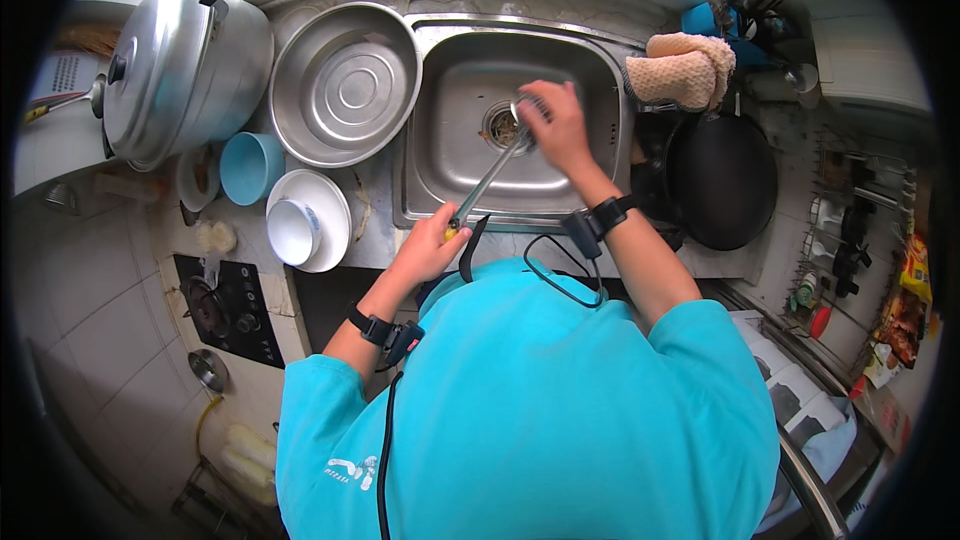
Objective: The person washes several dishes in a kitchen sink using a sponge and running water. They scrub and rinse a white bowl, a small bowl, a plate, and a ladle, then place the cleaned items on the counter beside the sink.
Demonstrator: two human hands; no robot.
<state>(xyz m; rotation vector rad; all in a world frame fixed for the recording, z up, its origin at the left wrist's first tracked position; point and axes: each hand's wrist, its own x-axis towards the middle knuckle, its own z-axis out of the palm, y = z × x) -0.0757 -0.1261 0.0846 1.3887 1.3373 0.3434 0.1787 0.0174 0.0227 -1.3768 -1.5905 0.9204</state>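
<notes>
A steel sink point(457, 142) lies before me, with bits of food waste in its drain point(501, 127). My left hand point(429, 246) grips the yellow end of a long-handled metal utensil point(486, 184), near the sink's front edge. Over the drain, my right hand point(553, 124) is closed on a metallic scrubber-like thing point(534, 109) against the utensil's round head; blur and fingers hide part of both. A large steel basin point(356, 86) rests on the counter left of the sink. Beside it are a light blue bowl point(252, 168) and a white bowl point(293, 232) on a white plate point(335, 240).
A big lidded aluminium pot point(187, 64) stands at the far left, above a gas hob point(225, 307). Right of the sink are a black pan point(721, 180), a peach cloth point(675, 75) and a blue utensil holder point(701, 19). A thin cable hangs near my right wrist.
</notes>
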